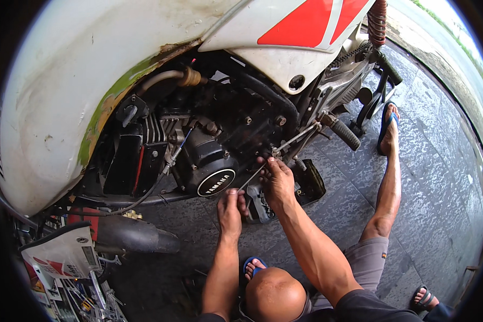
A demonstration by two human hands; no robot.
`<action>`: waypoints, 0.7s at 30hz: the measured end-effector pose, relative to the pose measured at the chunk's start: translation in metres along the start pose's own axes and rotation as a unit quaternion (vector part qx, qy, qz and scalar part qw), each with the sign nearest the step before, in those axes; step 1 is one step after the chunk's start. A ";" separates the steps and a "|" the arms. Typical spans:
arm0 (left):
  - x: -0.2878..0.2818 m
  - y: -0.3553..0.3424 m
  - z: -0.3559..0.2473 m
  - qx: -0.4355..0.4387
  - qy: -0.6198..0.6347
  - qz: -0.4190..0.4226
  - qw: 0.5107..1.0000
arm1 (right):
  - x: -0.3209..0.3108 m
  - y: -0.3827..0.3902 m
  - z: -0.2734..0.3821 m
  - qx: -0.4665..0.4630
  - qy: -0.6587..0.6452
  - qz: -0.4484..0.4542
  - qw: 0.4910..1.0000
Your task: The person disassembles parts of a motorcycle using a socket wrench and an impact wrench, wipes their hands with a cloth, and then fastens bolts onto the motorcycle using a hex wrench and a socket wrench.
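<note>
I've got the left hand (231, 213) with its fingers pinched on the lower end of the rod (251, 179), right beside the engine's cover (204, 161), and the rod runs up to the right hand (280, 185), near the lever (297, 138), where I can't tell whether those fingers grip it too. Watch that pinch: greasy skin could let the rod slip and scrape the cover, and a sideways tug could bend it or drop it towards the container (260, 208) below
</note>
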State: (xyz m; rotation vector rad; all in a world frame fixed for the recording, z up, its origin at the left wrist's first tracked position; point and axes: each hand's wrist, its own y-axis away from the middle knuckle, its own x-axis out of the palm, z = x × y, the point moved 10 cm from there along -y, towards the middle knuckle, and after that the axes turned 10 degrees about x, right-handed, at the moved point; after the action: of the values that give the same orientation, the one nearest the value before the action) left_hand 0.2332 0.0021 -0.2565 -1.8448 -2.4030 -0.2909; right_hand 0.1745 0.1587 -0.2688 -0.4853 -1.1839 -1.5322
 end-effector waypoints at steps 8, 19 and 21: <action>-0.003 -0.010 -0.019 0.105 -0.053 0.166 0.979 | -0.016 0.000 0.003 -0.003 0.092 -0.117 0.989; -0.184 0.113 0.074 -0.052 -0.001 -0.173 0.983 | -0.007 -0.006 -0.004 -0.012 -0.057 -0.043 0.997; -0.240 0.153 0.098 -0.054 -0.060 -0.274 0.958 | -0.016 -0.005 -0.004 -0.011 0.025 -0.131 0.991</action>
State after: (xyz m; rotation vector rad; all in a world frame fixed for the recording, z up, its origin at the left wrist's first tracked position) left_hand 0.4472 -0.1663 -0.3843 -1.2174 -3.0017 -0.3627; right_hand 0.1764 0.1625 -0.2851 -0.3119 -1.2291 -1.7734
